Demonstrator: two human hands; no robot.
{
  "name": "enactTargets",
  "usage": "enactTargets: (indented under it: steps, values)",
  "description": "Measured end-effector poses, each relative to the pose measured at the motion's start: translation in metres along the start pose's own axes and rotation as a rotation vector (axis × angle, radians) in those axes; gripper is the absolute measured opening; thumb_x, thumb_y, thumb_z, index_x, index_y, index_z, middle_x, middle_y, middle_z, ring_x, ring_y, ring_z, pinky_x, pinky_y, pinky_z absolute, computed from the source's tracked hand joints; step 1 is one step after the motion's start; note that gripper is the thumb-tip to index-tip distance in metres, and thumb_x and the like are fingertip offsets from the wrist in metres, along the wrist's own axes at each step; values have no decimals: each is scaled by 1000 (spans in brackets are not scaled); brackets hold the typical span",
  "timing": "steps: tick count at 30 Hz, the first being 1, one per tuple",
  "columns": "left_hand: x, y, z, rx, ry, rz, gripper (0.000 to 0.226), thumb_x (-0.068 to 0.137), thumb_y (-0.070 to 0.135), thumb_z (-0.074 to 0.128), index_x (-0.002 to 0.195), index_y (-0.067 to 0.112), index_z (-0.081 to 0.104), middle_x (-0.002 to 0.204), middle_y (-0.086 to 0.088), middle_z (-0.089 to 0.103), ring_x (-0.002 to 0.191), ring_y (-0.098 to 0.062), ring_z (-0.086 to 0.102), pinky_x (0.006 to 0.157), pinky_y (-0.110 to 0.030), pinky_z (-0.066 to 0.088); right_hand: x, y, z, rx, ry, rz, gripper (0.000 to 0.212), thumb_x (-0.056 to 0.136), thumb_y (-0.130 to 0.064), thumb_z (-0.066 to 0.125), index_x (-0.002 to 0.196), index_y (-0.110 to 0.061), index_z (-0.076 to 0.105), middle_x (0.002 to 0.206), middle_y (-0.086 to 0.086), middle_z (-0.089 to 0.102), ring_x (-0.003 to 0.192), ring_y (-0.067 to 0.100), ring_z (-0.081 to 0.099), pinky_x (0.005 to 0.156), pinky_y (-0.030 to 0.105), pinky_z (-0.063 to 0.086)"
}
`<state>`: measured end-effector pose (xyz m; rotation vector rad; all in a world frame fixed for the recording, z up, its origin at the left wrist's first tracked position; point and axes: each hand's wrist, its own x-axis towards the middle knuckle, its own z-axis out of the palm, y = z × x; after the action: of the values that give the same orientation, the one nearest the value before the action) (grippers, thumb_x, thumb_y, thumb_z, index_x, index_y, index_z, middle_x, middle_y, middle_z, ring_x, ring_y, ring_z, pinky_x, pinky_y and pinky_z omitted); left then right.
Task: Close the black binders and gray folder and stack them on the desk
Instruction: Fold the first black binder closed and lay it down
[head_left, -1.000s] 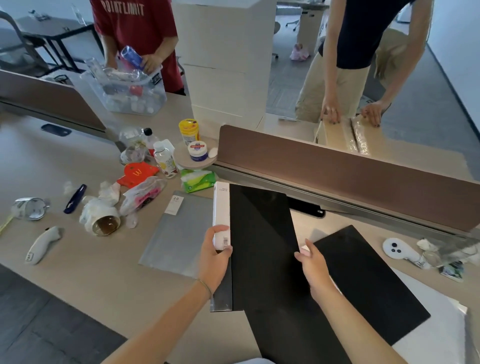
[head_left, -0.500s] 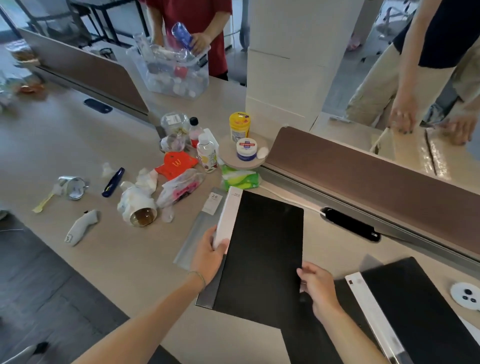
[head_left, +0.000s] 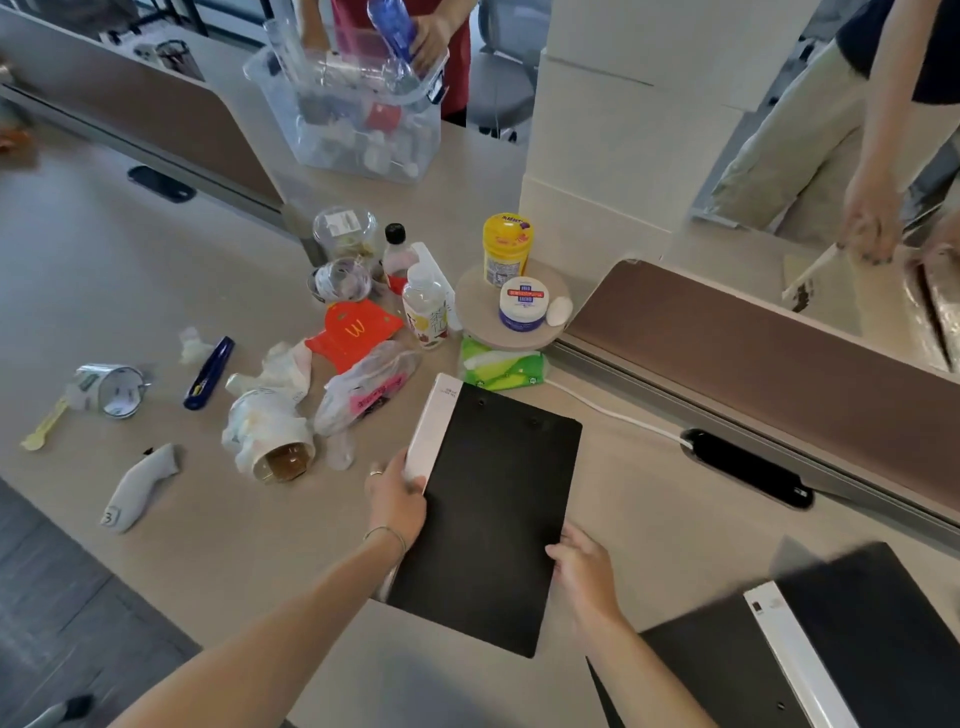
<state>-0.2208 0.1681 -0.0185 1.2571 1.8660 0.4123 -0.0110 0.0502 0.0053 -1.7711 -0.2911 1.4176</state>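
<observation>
A closed black binder (head_left: 498, 514) with a white spine lies flat on the beige tabletop (head_left: 649, 530), its spine facing left. The left hand (head_left: 397, 501) grips the binder at the near end of the spine, fingers (head_left: 410, 470) wrapped over the white edge, a ring on one finger and a thin bracelet on the wrist. The right hand (head_left: 584, 569) rests on the binder's right edge near its lower corner, fingers (head_left: 563, 551) curled onto the black cover and pressing it. No gray folder can be made out; if it lies under the binder, it is hidden.

A second black binder (head_left: 831, 649) lies open at lower right, well apart from the first, its white spine strip facing up between the two black covers.

Just beyond the closed binder's far end sits a green wipes pack (head_left: 501, 366), with a round wooden disc on it carrying a yellow canister (head_left: 506, 249) and a white jar (head_left: 523, 304). Left of the binder, a crumpled plastic bag (head_left: 363, 395) and a tipped paper cup (head_left: 278, 447) lie near it. A brown divider panel (head_left: 753, 343) runs along the right, with a white cable (head_left: 618, 415) on the tabletop before it.
</observation>
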Motion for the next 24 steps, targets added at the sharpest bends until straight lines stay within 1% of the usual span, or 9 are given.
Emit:
enactTargets:
  steps: [2,6,8,11,12,15,19,22,24]
  values:
    - [7,-3,6,11,9,-14,50,97,12,52,145,21,47,140,-20,40,129,-39,44,115,-43,33,8,3,6,-16,17,15,54,83,11,50,131,-10,62,130,5,67,119,23,62,107,43,46]
    - [20,-8,14,31,44,-14,46,93,7,51,137,17,54,119,-16,46,109,-37,50,104,-41,42,16,7,11,-71,27,69,60,85,7,52,143,-8,49,146,5,53,133,23,51,113,40,39]
    - [25,-10,16,51,48,-25,45,91,8,51,135,18,56,112,-10,44,106,-36,51,102,-42,44,17,9,12,-91,28,90,60,86,7,54,144,-7,46,149,6,50,135,24,49,114,38,37]
    - [28,-12,18,80,60,-15,45,90,9,53,134,17,56,109,-7,43,103,-34,52,99,-41,45,17,8,16,-138,40,101,61,88,5,56,146,-7,43,149,7,47,139,25,44,109,29,35]
    - [28,-12,19,89,68,-12,45,89,10,54,134,17,56,109,-7,44,103,-34,52,98,-40,46,18,9,17,-151,45,86,61,88,4,56,147,-8,43,150,7,46,139,24,44,108,28,35]
    - [28,-12,20,101,81,-16,46,89,10,54,135,16,55,106,-5,43,102,-34,53,95,-40,46,18,13,23,-188,41,53,64,87,2,58,147,-13,43,151,5,46,139,23,44,113,34,35]
    - [26,-12,20,103,71,5,49,94,12,52,142,15,49,116,-14,47,107,-36,51,99,-41,44,13,12,25,-200,23,19,63,86,1,58,144,-22,49,147,1,48,140,20,41,110,32,37]
    - [21,-8,15,82,52,6,50,99,17,49,147,23,40,132,-14,45,123,-36,48,108,-45,40,7,7,22,-183,25,-2,58,84,5,56,133,-26,58,144,-1,51,137,19,45,112,35,38]
    - [14,0,12,25,70,-11,49,100,22,47,148,29,37,145,-13,40,133,-35,44,114,-49,37,2,3,16,-205,34,-59,56,83,4,57,126,-31,59,142,-2,53,135,17,47,113,37,37]
